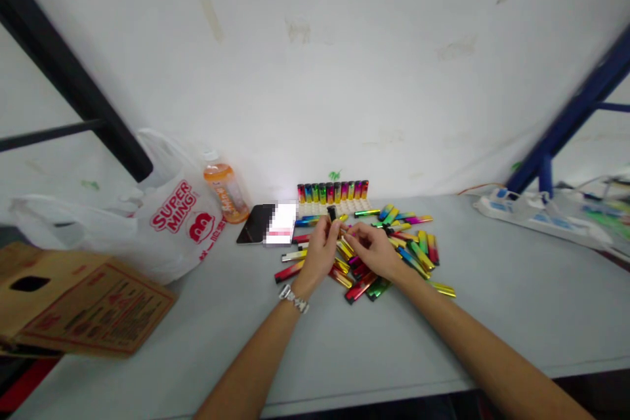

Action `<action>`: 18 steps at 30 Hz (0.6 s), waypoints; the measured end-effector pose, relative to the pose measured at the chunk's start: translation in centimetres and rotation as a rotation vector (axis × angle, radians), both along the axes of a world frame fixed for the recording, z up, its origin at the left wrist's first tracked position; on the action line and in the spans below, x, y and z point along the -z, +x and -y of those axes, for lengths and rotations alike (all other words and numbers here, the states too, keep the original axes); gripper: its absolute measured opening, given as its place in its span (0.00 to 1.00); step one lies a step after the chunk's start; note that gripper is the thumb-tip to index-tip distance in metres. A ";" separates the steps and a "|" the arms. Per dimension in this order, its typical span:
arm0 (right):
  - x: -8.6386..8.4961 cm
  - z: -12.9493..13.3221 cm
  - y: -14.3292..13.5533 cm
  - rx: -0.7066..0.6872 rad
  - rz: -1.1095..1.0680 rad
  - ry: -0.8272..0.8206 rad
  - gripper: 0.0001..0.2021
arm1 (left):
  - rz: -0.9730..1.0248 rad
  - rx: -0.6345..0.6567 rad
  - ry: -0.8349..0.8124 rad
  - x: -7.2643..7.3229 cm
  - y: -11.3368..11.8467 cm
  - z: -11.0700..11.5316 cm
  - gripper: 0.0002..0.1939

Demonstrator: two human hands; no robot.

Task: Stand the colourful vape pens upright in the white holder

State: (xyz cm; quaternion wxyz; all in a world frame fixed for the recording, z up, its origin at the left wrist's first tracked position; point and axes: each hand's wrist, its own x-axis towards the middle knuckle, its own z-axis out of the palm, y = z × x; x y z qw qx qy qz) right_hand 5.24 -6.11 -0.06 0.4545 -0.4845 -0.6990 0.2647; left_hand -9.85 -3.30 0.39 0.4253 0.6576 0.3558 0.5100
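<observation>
My left hand [321, 248], with a metal watch at the wrist, has its fingers wrapped round a lighter whose black top [331, 212] sticks up above the thumb. Just to the right, my right hand [373, 248] has its fingers pinched together close to the same lighter; what lies between them is too small to make out. Shiny multicoloured lighters [361, 287] are scattered on the grey table under and around both hands. Behind the hands, a row of upright lighters [329, 192] stands along the back of a white holder [315, 208] with small openings.
A dark phone [256, 224] lies left of the holder, beside a blurred white patch. Farther left are an orange drink bottle [226, 190], a white plastic bag [170, 223] and a cardboard box [98, 305]. A white power strip [536, 218] lies at the right.
</observation>
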 end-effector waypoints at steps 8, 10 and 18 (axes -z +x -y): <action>0.2 0.3 -0.2 0.026 0.059 0.022 0.20 | 0.132 0.116 -0.190 1.0 -0.3 -0.8 0.15; 0.2 0.3 -0.2 0.030 0.066 0.029 0.20 | 0.183 0.164 -0.270 0.7 -0.4 -0.7 0.16; 0.3 0.7 -0.5 -0.033 0.129 0.001 0.18 | 0.227 0.040 -0.421 -0.6 -0.6 0.0 0.33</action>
